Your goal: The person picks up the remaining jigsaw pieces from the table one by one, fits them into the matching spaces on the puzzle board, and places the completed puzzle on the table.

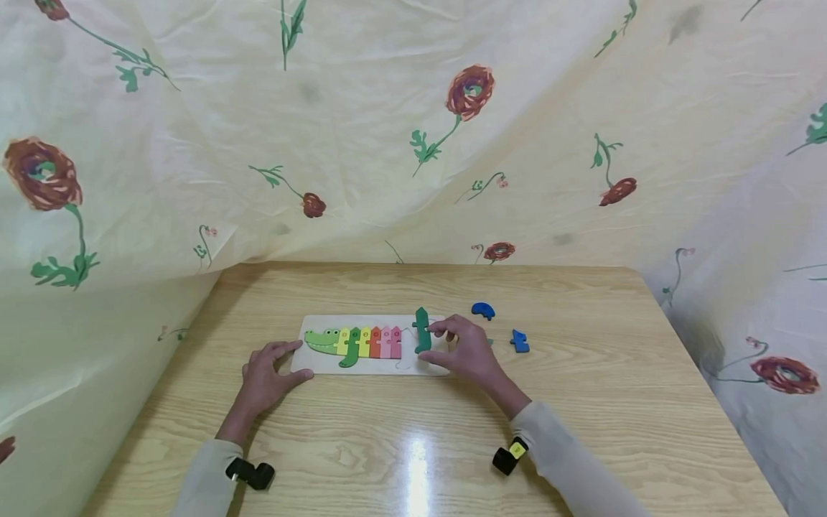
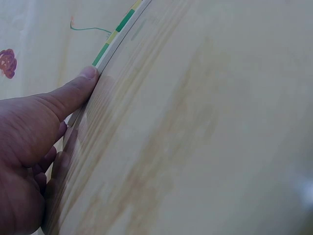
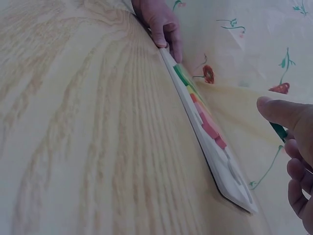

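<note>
A pale wooden puzzle board [image 1: 375,370] lies on the table, bearing a crocodile's light green head [image 1: 321,341] and several yellow, green, orange and pink pieces [image 1: 375,342] in a row. My left hand [image 1: 267,377] holds the board's left end at the corner, its thumb against the front edge, as the left wrist view also shows. Above the board's right part, my right hand [image 1: 468,352] pinches a dark green puzzle piece [image 1: 422,332] between thumb and fingers. The right wrist view shows only a sliver of that piece; fingers hide the rest.
Two blue puzzle pieces lie right of the board: a curved one [image 1: 482,310] farther back and a notched one [image 1: 520,341] nearer. A small teal bit shows behind the right hand. Flowered cloth [image 1: 388,179] hangs behind the wooden table [image 1: 362,445].
</note>
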### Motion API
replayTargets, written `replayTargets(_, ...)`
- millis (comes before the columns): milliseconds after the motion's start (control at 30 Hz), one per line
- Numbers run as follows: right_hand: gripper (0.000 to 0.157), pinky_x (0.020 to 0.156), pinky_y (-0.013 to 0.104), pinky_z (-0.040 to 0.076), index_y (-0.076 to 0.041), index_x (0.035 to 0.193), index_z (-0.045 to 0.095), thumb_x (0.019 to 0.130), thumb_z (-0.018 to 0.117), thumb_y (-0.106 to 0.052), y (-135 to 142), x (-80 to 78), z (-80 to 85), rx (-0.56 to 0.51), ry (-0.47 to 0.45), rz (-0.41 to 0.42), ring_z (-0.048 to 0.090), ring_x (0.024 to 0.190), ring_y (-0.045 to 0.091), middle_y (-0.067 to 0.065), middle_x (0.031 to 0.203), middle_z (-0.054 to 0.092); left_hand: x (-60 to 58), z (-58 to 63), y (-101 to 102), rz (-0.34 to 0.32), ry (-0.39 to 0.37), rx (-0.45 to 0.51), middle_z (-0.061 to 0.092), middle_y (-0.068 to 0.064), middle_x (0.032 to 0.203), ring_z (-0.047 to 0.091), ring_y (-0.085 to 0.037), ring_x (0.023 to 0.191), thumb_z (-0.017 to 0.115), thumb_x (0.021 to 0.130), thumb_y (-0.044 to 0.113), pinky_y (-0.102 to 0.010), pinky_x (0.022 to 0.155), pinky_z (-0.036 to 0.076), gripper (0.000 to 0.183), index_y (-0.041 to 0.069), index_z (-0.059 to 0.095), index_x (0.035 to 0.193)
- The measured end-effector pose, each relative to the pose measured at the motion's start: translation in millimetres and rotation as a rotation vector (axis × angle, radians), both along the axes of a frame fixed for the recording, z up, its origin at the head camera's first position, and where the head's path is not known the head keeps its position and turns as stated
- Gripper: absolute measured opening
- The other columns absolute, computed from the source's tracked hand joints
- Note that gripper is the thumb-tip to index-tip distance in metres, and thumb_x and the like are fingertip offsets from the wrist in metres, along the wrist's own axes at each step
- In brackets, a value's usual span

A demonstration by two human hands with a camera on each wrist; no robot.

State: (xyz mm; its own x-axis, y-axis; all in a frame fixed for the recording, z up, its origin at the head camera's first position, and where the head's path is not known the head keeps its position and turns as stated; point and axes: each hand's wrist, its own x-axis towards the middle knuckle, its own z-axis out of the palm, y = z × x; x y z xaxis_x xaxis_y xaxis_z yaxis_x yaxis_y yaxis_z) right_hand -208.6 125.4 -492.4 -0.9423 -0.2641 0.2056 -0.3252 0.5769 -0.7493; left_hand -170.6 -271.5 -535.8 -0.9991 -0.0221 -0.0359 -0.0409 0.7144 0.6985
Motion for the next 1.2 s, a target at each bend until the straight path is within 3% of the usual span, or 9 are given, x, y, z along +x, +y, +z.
replayTargets(267,0.041,0.073,0.029,0.051,-0.017,0.109,0.078,0.075,0.093,-0.032,-11.4,2.6,-6.2,-0.003,-0.003,-0.023,0.058,0.089,0.017,-0.002,0.098,0.067,0.4,-0.3,0.1,0.003,0.000,0.001,0.049,-0.021,0.149,0.038,-0.042,0.132,0.084,0.081,0.050,-0.051,0.093,0.022,0.079,0.011,0.058,0.145)
replayTargets(1200,0.041,0.073,0.030,0.047,-0.014,0.107,0.078,0.074,0.093,-0.033,-32.2,9.9,-14.0,0.068,-0.067,-0.042,0.055,0.084,0.016,-0.004,0.095,0.065,2.3,1.7,0.9,0.005,-0.010,-0.006,0.049,-0.021,0.149,0.038,-0.042,0.131,0.084,0.083,0.046,-0.051,0.092,0.022,0.077,0.011,0.057,0.146)
